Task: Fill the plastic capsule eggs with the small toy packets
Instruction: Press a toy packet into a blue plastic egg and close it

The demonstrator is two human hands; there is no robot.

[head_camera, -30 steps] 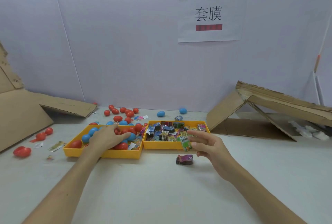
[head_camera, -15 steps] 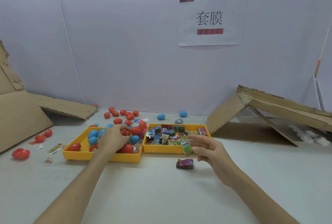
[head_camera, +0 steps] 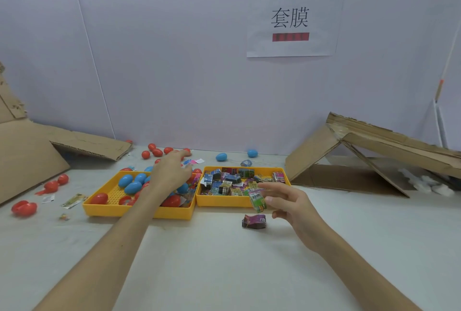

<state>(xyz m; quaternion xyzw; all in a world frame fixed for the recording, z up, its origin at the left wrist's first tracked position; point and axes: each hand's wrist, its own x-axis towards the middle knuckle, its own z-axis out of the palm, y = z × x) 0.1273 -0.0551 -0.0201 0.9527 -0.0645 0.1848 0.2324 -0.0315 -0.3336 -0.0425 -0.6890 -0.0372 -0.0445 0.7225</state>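
Nearest, a purple packet (head_camera: 254, 221) lies alone on the table (head_camera: 224, 265), just beside the right hand (head_camera: 291, 207). This hand pinches a green packet (head_camera: 258, 201) between thumb and fingertips, with its other fingers loosely spread. The grip looks light, so the packet may slip. Behind stand two yellow trays touching each other, the packet tray (head_camera: 224, 203) and the egg tray (head_camera: 112, 211). The left hand (head_camera: 171, 171) reaches across the egg tray with fingers stretched, holding nothing that I can see, toward the loose red eggs (head_camera: 157, 152) near the wall. I think such round eggs can roll away at a touch, and the forearm may push the tray
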